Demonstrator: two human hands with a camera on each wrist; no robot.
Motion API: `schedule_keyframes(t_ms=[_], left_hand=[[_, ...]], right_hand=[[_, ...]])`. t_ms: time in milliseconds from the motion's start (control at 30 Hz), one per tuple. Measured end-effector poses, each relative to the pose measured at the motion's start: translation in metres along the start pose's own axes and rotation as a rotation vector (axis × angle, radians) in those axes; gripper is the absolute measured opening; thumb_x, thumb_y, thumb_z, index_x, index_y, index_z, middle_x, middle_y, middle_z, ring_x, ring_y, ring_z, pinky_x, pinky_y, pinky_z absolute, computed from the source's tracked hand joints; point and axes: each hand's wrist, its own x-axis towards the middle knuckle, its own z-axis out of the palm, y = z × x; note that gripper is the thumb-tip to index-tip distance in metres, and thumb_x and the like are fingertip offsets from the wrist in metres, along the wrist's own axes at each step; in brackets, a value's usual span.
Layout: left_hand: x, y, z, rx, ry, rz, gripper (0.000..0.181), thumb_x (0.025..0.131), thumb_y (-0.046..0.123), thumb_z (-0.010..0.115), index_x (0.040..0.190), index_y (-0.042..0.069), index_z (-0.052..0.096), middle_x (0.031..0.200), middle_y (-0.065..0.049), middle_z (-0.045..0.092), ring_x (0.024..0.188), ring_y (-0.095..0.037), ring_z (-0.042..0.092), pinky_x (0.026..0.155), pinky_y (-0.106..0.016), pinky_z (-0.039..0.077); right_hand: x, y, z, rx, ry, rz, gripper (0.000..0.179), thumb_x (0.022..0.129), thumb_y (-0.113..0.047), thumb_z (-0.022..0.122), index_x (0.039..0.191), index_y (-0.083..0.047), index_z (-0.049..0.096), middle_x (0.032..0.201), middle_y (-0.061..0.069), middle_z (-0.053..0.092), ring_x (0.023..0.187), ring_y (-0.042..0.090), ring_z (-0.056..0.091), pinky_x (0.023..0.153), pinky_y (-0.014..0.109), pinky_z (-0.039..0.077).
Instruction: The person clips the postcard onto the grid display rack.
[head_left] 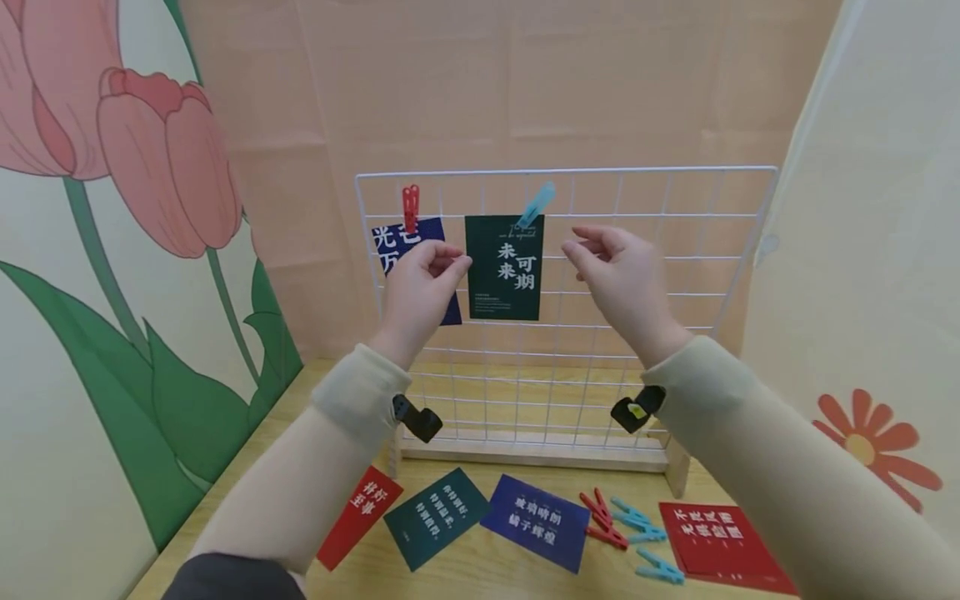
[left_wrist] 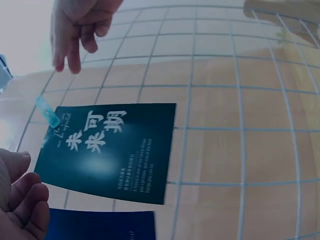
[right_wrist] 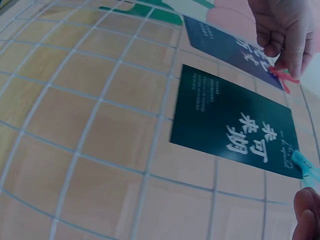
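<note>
A dark green card point(head_left: 487, 283) with white characters hangs on the white wire grid point(head_left: 660, 170), with a light blue clothespin point(head_left: 537, 205) at its upper right corner. To its left, a blue card point(head_left: 431, 228) hangs from a red clothespin point(head_left: 410, 208) and is partly hidden by my left hand point(head_left: 422, 287). The left fingertips are bent loosely at the green card's left edge, holding nothing; in the left wrist view they show beside that card point(left_wrist: 110, 175). My right hand point(head_left: 622, 267) hovers to the right of the green card, fingers loosely bent, with nothing between them.
A wooden base point(head_left: 525, 451) supports the grid. On the table before it lie a red card point(head_left: 358, 521), a green card point(head_left: 427, 546), a blue card point(head_left: 525, 546), several red and light blue clothespins point(head_left: 660, 567), and red cards point(head_left: 720, 554) at right.
</note>
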Motion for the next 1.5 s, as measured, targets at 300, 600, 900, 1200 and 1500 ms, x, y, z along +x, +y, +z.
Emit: schedule_keyframes(t_ms=[300, 600, 900, 1200, 1500], left_hand=[[-0.019, -0.02, 0.011, -0.08, -0.03, 0.002, 0.018, 0.093, 0.026, 0.065, 0.103, 0.011, 0.066, 0.091, 0.001, 0.064, 0.08, -0.015, 0.058, 0.071, -0.03, 0.051], [-0.038, -0.041, 0.018, -0.105, -0.067, -0.043, 0.02, 0.092, 0.026, 0.067, 0.104, 0.011, 0.067, 0.091, 0.001, 0.065, 0.08, -0.017, 0.058, 0.071, -0.032, 0.051], [-0.062, -0.061, 0.028, -0.088, -0.13, -0.167, 0.021, 0.092, 0.033, 0.066, 0.107, 0.018, 0.067, 0.092, 0.004, 0.064, 0.081, -0.018, 0.057, 0.068, -0.032, 0.05], [-0.089, -0.085, 0.047, -0.121, -0.188, -0.274, 0.021, 0.091, 0.033, 0.067, 0.108, 0.02, 0.067, 0.093, 0.002, 0.063, 0.082, -0.021, 0.056, 0.069, -0.034, 0.049], [-0.116, -0.104, 0.064, -0.096, -0.232, -0.365, 0.025, 0.09, 0.035, 0.068, 0.111, 0.02, 0.067, 0.093, 0.003, 0.062, 0.084, -0.02, 0.056, 0.07, -0.033, 0.049]], right_hand=[[-0.02, 0.03, 0.013, 0.01, -0.026, 0.03, 0.042, 0.096, -0.036, 0.059, 0.128, -0.009, 0.061, 0.102, 0.006, 0.068, 0.079, 0.017, 0.063, 0.061, 0.021, 0.05], [-0.042, 0.056, 0.02, -0.011, -0.045, 0.066, 0.042, 0.095, -0.033, 0.06, 0.129, -0.008, 0.059, 0.099, 0.006, 0.066, 0.078, 0.021, 0.062, 0.055, 0.024, 0.046], [-0.066, 0.085, 0.026, -0.027, -0.094, 0.124, 0.048, 0.095, -0.041, 0.058, 0.13, -0.009, 0.059, 0.101, 0.006, 0.066, 0.078, 0.021, 0.062, 0.057, 0.025, 0.048], [-0.093, 0.115, 0.032, -0.039, -0.151, 0.212, 0.051, 0.096, -0.044, 0.056, 0.132, -0.009, 0.057, 0.104, 0.008, 0.066, 0.077, 0.02, 0.062, 0.053, 0.026, 0.047], [-0.118, 0.138, 0.038, -0.042, -0.195, 0.333, 0.048, 0.095, -0.04, 0.059, 0.133, -0.01, 0.056, 0.105, 0.009, 0.067, 0.079, 0.019, 0.063, 0.06, 0.03, 0.05]])
